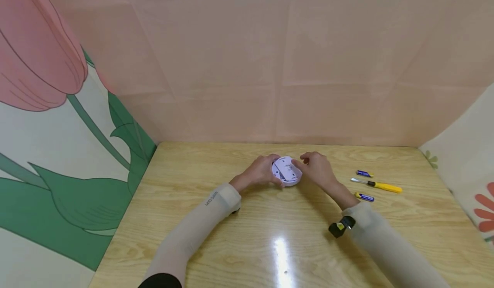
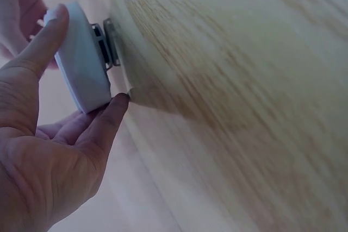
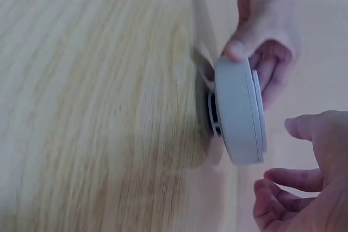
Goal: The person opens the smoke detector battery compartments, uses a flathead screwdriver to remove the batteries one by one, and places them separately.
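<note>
A white round device [image 1: 287, 170], like a smoke alarm, is held close over the wooden table, its face with slots and a panel turned upward. My left hand [image 1: 262, 170] grips its left side, thumb on one edge and fingers on the opposite one. In the left wrist view, a dark part with metal edges juts from the underside of the device [image 2: 81, 61]. Beside its right rim is my right hand [image 1: 318, 168]. The right wrist view shows the right hand [image 3: 312, 172] apart from the device [image 3: 239, 112], thumb and loosely bent fingers spread with nothing between them.
To the right on the table [image 1: 247, 245] lies a screwdriver [image 1: 382, 187] with a yellow handle. One blue-and-yellow battery [image 1: 364, 174] lies behind it, another battery [image 1: 364, 197] in front. A pinkish cloth wall [image 1: 285, 86] stands along the table's back edge.
</note>
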Tool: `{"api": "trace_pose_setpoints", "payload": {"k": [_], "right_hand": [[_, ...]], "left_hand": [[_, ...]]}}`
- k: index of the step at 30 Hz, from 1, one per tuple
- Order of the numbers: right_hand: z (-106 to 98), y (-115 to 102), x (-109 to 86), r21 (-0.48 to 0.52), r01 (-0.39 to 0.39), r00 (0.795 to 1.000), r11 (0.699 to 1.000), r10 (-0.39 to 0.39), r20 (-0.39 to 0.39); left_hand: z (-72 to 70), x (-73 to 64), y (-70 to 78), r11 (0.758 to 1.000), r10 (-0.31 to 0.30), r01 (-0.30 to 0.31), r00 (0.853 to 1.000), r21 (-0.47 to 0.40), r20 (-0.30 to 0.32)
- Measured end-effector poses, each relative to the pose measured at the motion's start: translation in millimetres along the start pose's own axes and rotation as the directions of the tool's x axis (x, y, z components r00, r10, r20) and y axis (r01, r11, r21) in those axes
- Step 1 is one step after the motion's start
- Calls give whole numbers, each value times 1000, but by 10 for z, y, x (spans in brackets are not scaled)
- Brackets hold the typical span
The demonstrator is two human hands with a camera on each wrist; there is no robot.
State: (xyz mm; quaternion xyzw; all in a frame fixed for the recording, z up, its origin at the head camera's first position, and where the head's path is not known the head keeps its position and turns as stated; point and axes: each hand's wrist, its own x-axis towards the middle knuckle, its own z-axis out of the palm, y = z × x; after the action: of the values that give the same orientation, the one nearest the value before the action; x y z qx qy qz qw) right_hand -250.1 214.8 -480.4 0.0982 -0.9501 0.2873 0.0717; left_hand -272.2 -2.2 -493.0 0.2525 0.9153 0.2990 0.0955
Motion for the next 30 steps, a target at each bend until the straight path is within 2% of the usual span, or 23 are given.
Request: {"api": "trace_pose_setpoints", "payload": {"k": [4,8,10,15,18,21,23,24,27,28,30], "right_hand": [[-1,124,19,60,-52,997,997,49,57],[0,171,9,141,-123,985,982,104,139],[3,178,5,221,-181,970,958,137,203],[29,196,6,393,-332,916,858,193,352],[34,202,-8,435,-365,903,823,200,380],[41,214,-24,484,-378,900,789,190,393],[45,222,-33,516,-388,897,764,184,403],[51,230,-33,528,-398,893,751,186,409],[66,248,-34,544,-416,886,729,190,423],[71,252,-34,550,-422,884,721,193,425],[84,259,-32,560,-428,883,709,194,428]], "left_hand": [[-10,-3,-2,1000,3,-3,1000,-12,9],[-21,-15,-5,1000,13,-12,1000,-19,14],[-30,-21,-5,1000,16,-16,1000,-22,21],[-39,-19,-55,999,40,-39,999,-37,18],[-36,-21,-122,993,51,-51,999,-103,2],[-40,-42,-172,970,12,-10,1000,-243,3],[-42,-55,-177,925,-47,49,999,-376,15],[-37,-56,-178,889,-89,92,996,-449,30],[-22,-52,-157,734,-194,196,978,-650,76],[-18,-50,-146,678,-222,220,971,-701,90],[-13,-48,-125,587,-262,254,958,-769,117]]}}
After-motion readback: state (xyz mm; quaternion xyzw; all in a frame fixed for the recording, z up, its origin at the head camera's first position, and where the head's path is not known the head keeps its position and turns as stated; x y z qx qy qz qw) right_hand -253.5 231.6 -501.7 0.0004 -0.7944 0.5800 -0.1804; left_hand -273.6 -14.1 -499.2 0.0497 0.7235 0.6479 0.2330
